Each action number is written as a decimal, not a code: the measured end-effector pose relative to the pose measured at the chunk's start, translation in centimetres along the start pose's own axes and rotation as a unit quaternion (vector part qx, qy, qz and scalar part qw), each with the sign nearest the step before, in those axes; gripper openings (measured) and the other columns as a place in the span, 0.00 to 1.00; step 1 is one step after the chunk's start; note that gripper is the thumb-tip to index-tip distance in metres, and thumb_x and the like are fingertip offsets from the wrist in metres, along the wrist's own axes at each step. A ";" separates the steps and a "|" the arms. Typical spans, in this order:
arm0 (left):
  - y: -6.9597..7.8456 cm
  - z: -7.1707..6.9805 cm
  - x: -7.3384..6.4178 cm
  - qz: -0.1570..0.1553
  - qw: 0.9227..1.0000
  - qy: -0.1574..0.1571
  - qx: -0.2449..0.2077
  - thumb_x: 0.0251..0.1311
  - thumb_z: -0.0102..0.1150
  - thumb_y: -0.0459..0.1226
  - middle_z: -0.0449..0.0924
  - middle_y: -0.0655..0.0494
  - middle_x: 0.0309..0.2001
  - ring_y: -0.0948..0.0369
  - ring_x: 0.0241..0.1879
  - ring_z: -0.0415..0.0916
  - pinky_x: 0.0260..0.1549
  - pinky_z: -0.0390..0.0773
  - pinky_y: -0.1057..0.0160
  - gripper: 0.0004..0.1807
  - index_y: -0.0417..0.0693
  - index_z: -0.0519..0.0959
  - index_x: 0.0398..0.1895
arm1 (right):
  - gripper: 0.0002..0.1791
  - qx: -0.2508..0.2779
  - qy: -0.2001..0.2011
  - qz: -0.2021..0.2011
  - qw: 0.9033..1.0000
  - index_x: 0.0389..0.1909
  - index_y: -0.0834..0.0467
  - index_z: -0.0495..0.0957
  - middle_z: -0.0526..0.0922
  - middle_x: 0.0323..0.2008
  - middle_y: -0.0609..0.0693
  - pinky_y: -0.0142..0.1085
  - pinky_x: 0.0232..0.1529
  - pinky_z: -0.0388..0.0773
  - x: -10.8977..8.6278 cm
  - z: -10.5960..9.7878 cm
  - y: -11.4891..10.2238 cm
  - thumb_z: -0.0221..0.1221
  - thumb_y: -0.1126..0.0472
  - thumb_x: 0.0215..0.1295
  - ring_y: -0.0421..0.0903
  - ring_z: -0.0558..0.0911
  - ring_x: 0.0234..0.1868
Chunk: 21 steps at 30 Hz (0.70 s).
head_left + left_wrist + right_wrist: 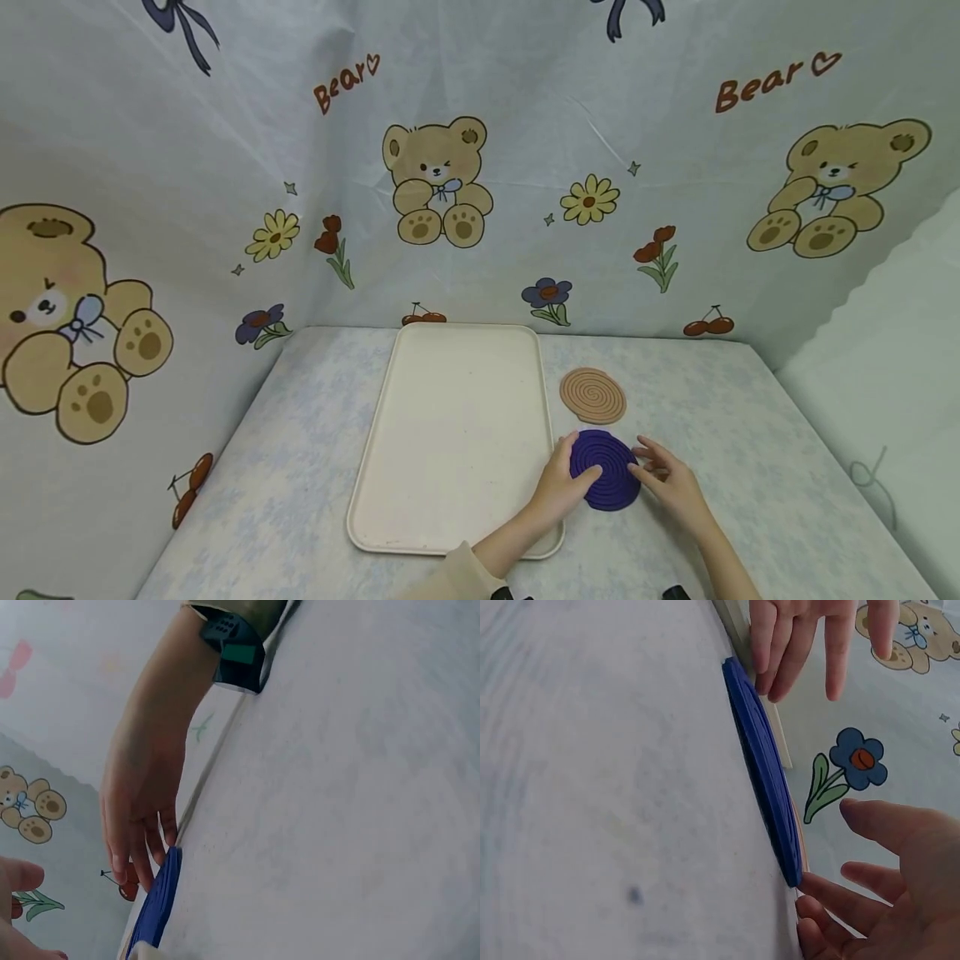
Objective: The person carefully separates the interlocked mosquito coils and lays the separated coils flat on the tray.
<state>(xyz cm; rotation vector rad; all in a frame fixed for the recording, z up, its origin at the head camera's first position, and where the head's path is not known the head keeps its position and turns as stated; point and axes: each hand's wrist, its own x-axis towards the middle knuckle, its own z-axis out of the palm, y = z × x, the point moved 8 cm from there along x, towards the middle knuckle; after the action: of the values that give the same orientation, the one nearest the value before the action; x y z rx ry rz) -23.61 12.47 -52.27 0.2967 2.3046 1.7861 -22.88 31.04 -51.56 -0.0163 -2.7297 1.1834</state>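
A dark blue-purple disc with spiral ridges (609, 481) lies on the table just right of a large cream tray (450, 433). My left hand (561, 486) is at its left edge, fingers extended and thumb over the disc in the head view. At the opposite edge, my right hand (675, 483) has its fingertips right by the rim, the fingers loosely spread. From the right wrist view, the disc (765, 772) appears edge-on and thin, with straight left fingers (791, 652) beside its far end. Behind it lies a tan spiral disc (593, 395).
The pale mottled table (262, 483) meets a hanging cloth (517, 92) printed with bears and flowers at the back and left. A thin cord (873, 479) hangs at the right side. The tray takes up the middle of the table.
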 end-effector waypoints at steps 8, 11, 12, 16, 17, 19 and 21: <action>0.6 1.2 -0.9 -0.049 0.999 0.002 -0.007 0.61 0.57 0.47 0.42 0.28 0.73 0.37 0.72 0.48 0.67 0.56 0.37 0.40 0.40 0.54 0.72 | 0.28 0.020 0.018 -0.011 1.000 0.59 0.67 0.72 0.82 0.48 0.65 0.25 0.32 0.77 -0.3 0.2 -0.5 0.64 0.62 0.59 0.26 0.74 0.37; 0.8 0.9 -1.0 -0.045 0.998 0.033 -0.028 0.61 0.56 0.46 0.51 0.32 0.71 0.39 0.70 0.54 0.66 0.59 0.39 0.37 0.40 0.58 0.70 | 0.27 0.032 0.021 -0.015 0.999 0.57 0.68 0.73 0.81 0.48 0.66 0.26 0.33 0.78 -0.4 0.3 -0.8 0.65 0.64 0.56 0.28 0.76 0.38; 0.9 0.7 -1.0 -0.042 0.997 0.043 -0.037 0.61 0.56 0.45 0.55 0.35 0.70 0.41 0.70 0.56 0.66 0.60 0.39 0.35 0.41 0.59 0.69 | 0.27 0.034 0.019 -0.011 0.999 0.57 0.68 0.73 0.81 0.48 0.67 0.26 0.34 0.78 -0.4 0.4 -0.8 0.66 0.64 0.56 0.28 0.76 0.38; 0.7 -0.1 -0.9 -0.039 0.992 0.081 -0.093 0.60 0.56 0.41 0.68 0.42 0.64 0.45 0.66 0.64 0.65 0.63 0.42 0.29 0.41 0.66 0.64 | 0.28 0.044 0.017 0.029 0.998 0.59 0.67 0.71 0.79 0.50 0.66 0.24 0.38 0.77 -0.5 0.4 -0.4 0.65 0.63 0.57 0.25 0.74 0.40; 0.6 -0.3 -0.8 -0.039 0.990 0.088 -0.106 0.60 0.56 0.40 0.70 0.43 0.63 0.45 0.65 0.65 0.65 0.64 0.43 0.27 0.41 0.68 0.62 | 0.29 0.048 0.018 0.039 0.998 0.59 0.66 0.71 0.78 0.51 0.66 0.22 0.39 0.76 -0.5 0.3 -0.2 0.65 0.62 0.58 0.23 0.72 0.40; 0.5 -0.5 -0.6 -0.035 0.987 0.102 -0.117 0.58 0.57 0.38 0.73 0.43 0.60 0.46 0.63 0.68 0.64 0.66 0.44 0.25 0.40 0.71 0.59 | 0.28 0.068 0.024 0.046 0.996 0.59 0.66 0.70 0.77 0.50 0.66 0.19 0.40 0.74 -0.4 0.2 -0.1 0.64 0.63 0.59 0.21 0.71 0.40; 0.4 -0.7 -0.4 -0.034 0.986 0.110 -0.119 0.57 0.57 0.37 0.74 0.43 0.58 0.46 0.61 0.69 0.63 0.68 0.46 0.23 0.40 0.73 0.57 | 0.27 0.103 0.035 0.041 0.993 0.59 0.68 0.70 0.77 0.48 0.64 0.16 0.40 0.74 -0.4 0.0 0.0 0.63 0.66 0.59 0.21 0.72 0.40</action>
<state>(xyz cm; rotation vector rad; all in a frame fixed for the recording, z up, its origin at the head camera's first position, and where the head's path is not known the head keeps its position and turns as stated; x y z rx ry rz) -23.39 11.77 -51.74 -0.0217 2.1735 2.1268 -22.53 30.96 -51.60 -0.1428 -2.5560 1.4535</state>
